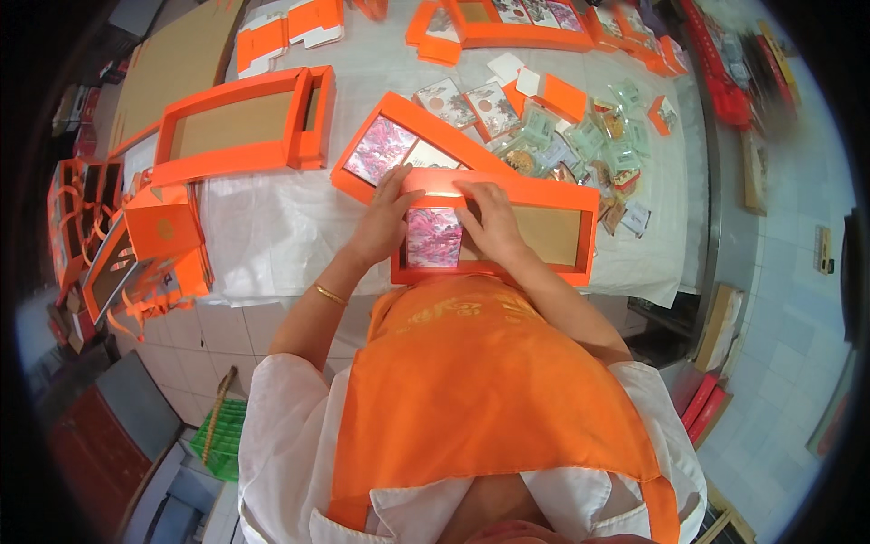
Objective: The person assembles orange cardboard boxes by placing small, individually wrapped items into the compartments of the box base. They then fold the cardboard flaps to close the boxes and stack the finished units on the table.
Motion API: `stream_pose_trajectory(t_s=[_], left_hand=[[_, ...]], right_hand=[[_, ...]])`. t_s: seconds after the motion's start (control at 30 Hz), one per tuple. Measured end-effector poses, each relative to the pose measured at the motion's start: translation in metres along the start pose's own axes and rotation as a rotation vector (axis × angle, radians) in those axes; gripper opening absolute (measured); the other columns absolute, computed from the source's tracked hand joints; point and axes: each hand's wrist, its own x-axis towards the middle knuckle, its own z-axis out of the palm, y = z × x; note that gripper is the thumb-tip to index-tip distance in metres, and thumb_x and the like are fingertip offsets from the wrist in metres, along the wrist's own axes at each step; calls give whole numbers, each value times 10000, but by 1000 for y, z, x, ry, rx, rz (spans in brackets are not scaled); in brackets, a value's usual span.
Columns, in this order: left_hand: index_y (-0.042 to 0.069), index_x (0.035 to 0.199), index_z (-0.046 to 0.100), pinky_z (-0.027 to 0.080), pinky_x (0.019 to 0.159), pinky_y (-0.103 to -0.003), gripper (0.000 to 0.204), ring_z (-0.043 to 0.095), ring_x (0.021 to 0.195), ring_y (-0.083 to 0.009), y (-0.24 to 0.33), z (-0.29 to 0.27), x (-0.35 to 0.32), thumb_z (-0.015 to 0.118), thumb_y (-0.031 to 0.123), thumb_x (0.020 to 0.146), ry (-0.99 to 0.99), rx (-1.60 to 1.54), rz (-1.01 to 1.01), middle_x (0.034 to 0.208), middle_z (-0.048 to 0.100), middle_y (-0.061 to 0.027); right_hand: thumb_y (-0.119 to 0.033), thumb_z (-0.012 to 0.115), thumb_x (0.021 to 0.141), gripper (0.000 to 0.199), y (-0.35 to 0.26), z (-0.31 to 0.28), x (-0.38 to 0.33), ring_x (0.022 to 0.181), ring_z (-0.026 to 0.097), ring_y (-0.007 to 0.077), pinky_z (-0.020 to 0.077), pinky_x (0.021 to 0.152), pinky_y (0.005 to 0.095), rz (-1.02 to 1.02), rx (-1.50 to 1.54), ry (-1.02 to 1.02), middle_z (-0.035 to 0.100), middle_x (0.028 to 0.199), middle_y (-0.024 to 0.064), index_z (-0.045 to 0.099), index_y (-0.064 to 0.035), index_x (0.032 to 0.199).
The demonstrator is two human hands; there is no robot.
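Close to my body, a long orange gift box lies at the table's near edge, its brown inside facing up. A small square carton with a pink landscape print fills its left part. My left hand grips the box's far left corner, fingers bent over the wall. My right hand holds the far wall near the middle, its thumb beside the pink carton. Behind them, a second orange gift box lies slanted, partly covered by the first; it holds a pink carton and a white one.
Empty orange boxes are stacked at left, near orange bags. Small printed cartons and clear food packets crowd the right side. A filled orange box stands at the back. A green basket sits below left.
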Motion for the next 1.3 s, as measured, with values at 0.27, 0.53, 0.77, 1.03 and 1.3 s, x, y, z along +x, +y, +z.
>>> stream_pose_trajectory(t_s=[0.27,0.53,0.77,1.03,1.3], left_hand=[[36,1106,659,280,1164,-462,449,303,1419,-410,-2,-5,-14,493,-148,732,35,-97,-4,1476,408,-177],[85,1271,583,305,1142,-498,509,345,1376,-430,-24,-3,-12,608,-80,790,23,-24,-17,1468,391,-228],[35,1400,461,283,1123,-531,755,360,1377,-406,-2,4,9,801,251,761,57,236,40,1450,422,-227],[1,1401,442,405,981,-469,796,539,1144,-343,-7,30,48,747,420,798,-89,364,171,1225,564,-183],[11,1434,405,401,979,-468,732,538,1144,-341,-2,25,54,670,410,880,-261,402,124,1230,568,-175]], right_hand=[[-176,802,810,608,0,29,-20,875,524,132,486,771,296,457,663,-41,512,988,59,433,14,1255],[-194,816,791,627,-5,25,-15,819,539,121,478,713,295,330,414,-193,564,896,43,463,-24,1282],[-211,750,861,513,10,-10,-34,834,579,106,485,707,276,516,670,133,611,977,43,496,-18,1262],[-302,686,935,334,57,-45,-57,749,589,69,441,582,257,793,1336,-31,647,929,-18,602,-64,1154],[-366,779,852,312,84,-32,-21,575,463,58,362,517,243,971,912,-365,553,720,-55,608,-106,865]])
